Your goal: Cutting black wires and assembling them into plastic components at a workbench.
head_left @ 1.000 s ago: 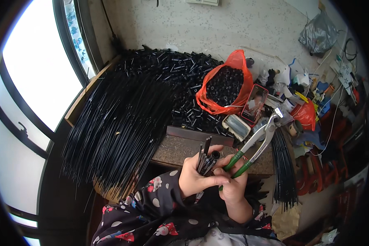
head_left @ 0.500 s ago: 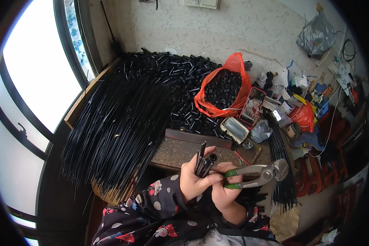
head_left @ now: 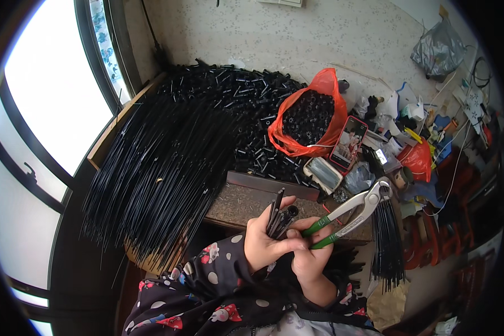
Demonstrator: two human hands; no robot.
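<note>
My left hand (head_left: 261, 245) is closed around a small bundle of thin black rods (head_left: 275, 208) and a black tube (head_left: 288, 215) whose open end faces up. Just to its right, my right hand (head_left: 311, 264) grips green-handled pincers (head_left: 350, 215). Their metal head points up and to the right, away from me, and the handles stand apart. Both hands touch near the thumbs, in front of the table edge. What the jaws hold, if anything, cannot be made out.
Long black rods (head_left: 151, 173) cover the left of the table (head_left: 235, 206). Behind lies a heap of short black tubes (head_left: 224, 84). A red plastic bag (head_left: 280, 147) holds small black parts. A phone (head_left: 350, 143), a tray (head_left: 323, 173) and another rod bundle (head_left: 387, 241) are at right.
The pincers have swung upward, so their head now points farther from me, nearer the tray. My left hand keeps the rods and tube in almost the same place.
</note>
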